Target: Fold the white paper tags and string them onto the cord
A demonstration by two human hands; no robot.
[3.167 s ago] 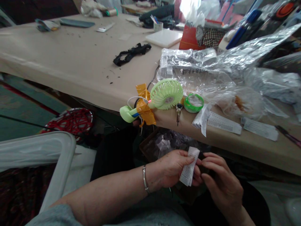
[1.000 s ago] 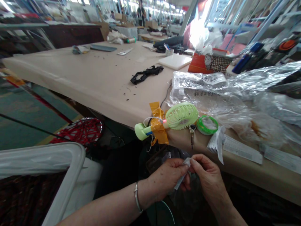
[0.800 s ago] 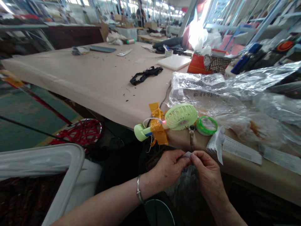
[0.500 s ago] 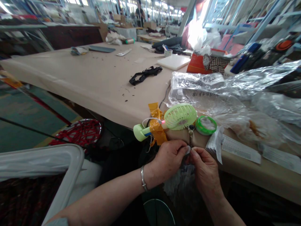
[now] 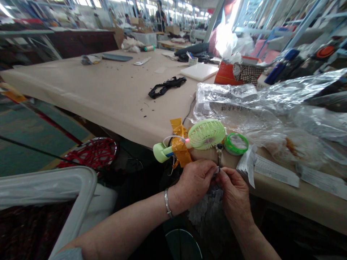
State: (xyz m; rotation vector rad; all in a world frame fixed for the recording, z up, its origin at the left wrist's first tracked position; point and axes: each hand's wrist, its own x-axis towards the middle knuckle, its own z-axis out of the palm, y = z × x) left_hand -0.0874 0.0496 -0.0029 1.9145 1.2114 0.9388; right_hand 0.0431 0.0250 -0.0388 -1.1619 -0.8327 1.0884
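Note:
My left hand (image 5: 194,182) and my right hand (image 5: 233,190) meet fingertip to fingertip just below the table edge, both pinched on a small white label strip (image 5: 216,170) that barely shows between them. The pinch sits right under a metal-tipped tool (image 5: 218,153) hanging off the table edge. Beside that tool a pale green mini fan (image 5: 205,134) is taped to the edge with orange tape (image 5: 179,148). A silver bangle is on my left wrist. A dark bag of grey pieces (image 5: 210,213) lies under my hands.
A green tape roll (image 5: 236,143), printed label strips (image 5: 273,170) and crinkled clear plastic bags (image 5: 244,112) crowd the table's right side. A black fabric strip (image 5: 166,86), a white board (image 5: 199,71) and a red box (image 5: 227,75) lie further back. A white bin rim (image 5: 73,202) is at my left.
Both hands rose from my lap to the table edge, drawing the label strip up under the hanging tool. The strip, earlier held open and flat, is now mostly hidden in the pinch.

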